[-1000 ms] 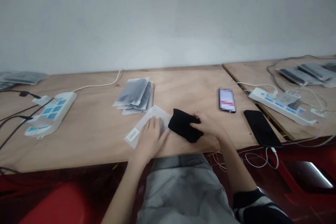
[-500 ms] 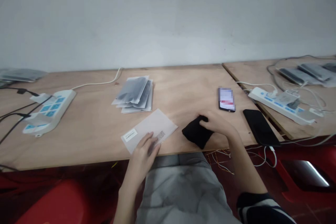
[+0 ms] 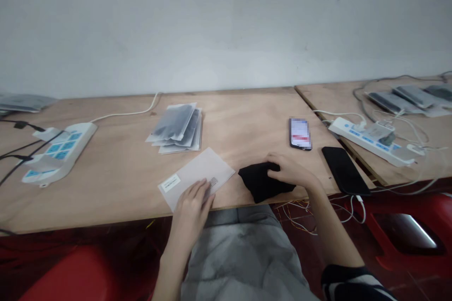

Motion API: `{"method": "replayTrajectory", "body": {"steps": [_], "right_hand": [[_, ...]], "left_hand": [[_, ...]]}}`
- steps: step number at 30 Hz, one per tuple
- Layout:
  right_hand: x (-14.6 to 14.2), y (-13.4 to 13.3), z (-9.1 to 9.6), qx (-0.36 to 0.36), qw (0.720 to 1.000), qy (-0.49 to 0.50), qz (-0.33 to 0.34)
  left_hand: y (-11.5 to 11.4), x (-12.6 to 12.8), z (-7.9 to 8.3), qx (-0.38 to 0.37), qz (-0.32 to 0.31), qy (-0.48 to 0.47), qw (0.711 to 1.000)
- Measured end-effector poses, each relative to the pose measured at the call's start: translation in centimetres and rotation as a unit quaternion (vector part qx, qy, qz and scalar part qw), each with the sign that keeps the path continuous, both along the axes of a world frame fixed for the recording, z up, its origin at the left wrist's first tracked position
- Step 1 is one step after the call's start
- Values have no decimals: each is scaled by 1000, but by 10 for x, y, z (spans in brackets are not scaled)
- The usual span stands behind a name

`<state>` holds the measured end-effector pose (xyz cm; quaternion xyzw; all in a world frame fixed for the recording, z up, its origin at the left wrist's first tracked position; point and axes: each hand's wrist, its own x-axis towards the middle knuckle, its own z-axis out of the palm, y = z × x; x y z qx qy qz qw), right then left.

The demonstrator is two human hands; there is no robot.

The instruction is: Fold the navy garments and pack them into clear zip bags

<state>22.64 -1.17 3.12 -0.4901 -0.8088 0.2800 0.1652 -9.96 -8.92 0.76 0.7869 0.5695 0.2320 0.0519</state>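
Note:
My left hand (image 3: 192,204) rests with fingers stretched out on a pale frosted plastic bag (image 3: 208,164) near the table's front edge. The bag looks flat and carries a white barcode label (image 3: 172,182) and some dark print. To its right, my right hand (image 3: 287,169) has its thumb and fingers closed on a folded piece of black cloth (image 3: 259,183). The cloth lies on the tabletop; its exact kind cannot be told. Behind the pale bag sits a small stack of frosted zip bags (image 3: 176,127) with dark contents.
A lit phone (image 3: 300,134) and a dark phone (image 3: 345,170) on a cable lie to the right. Power strips stand at the left (image 3: 60,155) and right (image 3: 370,141). More bags (image 3: 399,99) lie far right. Red stools flank my legs below the table (image 3: 116,188).
The black cloth has spread wider and flatter under my right hand. My left hand stays on the pale bag. The whole view has shifted slightly.

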Motion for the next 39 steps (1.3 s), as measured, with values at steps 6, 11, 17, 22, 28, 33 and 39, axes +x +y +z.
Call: {"method": "replayTrajectory", "body": {"steps": [6, 11, 17, 22, 28, 33, 39], "right_hand": [[1, -4, -7, -3, 999, 34, -24], [2, -8, -6, 0, 999, 41, -27], [13, -21, 4, -12, 995, 102, -5], [23, -32, 11, -66, 987, 141, -26], [10, -24, 15, -6, 988, 155, -15], [-9, -9, 12, 31, 993, 113, -2], [-29, -8, 12, 75, 993, 89, 1]], "left_hand": [[-15, -18, 6, -27, 54, 16, 998], [-16, -11, 14, -43, 86, 61, 994], [7, 25, 28, 24, 47, 1, 999], [53, 71, 28, -10, -64, -54, 996], [82, 88, 19, -84, -122, -116, 982], [87, 73, 21, -80, -155, -134, 975], [88, 70, 28, -71, -200, -121, 970]]}}
